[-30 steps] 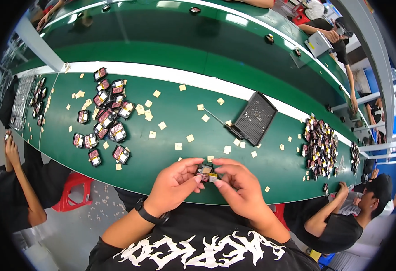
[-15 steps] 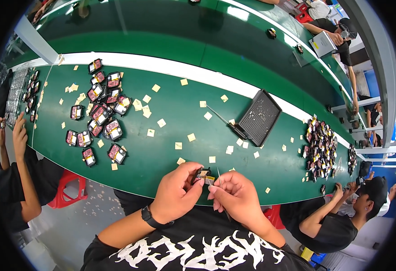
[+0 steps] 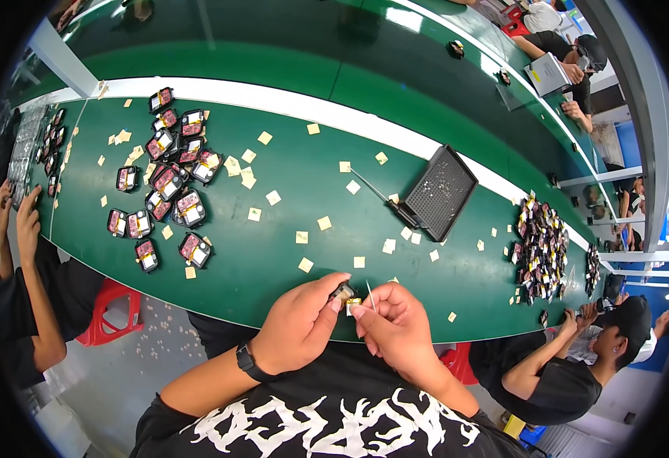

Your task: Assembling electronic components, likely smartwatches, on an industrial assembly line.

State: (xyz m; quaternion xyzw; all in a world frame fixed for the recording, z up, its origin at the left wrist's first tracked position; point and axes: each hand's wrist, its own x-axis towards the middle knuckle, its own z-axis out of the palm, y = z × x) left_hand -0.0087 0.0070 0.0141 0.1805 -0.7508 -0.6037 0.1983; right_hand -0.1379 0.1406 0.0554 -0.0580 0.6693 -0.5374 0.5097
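Observation:
My left hand [image 3: 295, 327] grips a small black-framed electronic module [image 3: 343, 291] between thumb and fingers, just over the table's near edge. Most of the module is hidden by the fingers. A yellow and white tab [image 3: 353, 302] sticks out on its right side, by the tip of my right thumb. My right hand [image 3: 397, 327] is closed around a thin metal tool [image 3: 370, 290], perhaps tweezers, whose slim end rises above the fingers. Whether the right fingertips also pinch the tab, I cannot tell.
Similar modules [image 3: 168, 182] lie in a loose group on the green table [image 3: 273, 256], left of centre, with a dense heap [image 3: 542, 252] at right. Small cream paper squares [image 3: 302, 237] are scattered about. A black perforated tray [image 3: 457, 195] lies right of centre. Co-workers sit on both sides.
My left hand has tilted the module slightly, and its tab shows less now. The right fingers with the metal tool have shifted a little. The view has moved slightly.

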